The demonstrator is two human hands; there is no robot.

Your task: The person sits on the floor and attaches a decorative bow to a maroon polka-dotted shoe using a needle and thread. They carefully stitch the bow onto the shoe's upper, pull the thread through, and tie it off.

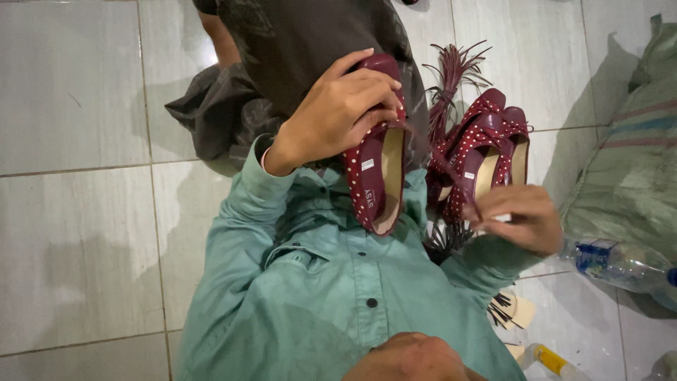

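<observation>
Here left hand point(338, 113) clamped over the toe of a dark red white-dotted shoe point(374, 176), heel hanging below the grip, right hand point(518, 215) fingers pinched together on a thin red strand, two matching shoes point(486, 152) just above that grip on the tiled floor point(77, 212)

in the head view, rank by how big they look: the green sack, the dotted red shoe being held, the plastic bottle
1. green sack
2. dotted red shoe, in the left hand, nearer the camera, so unsure
3. plastic bottle, partly cut off
</observation>
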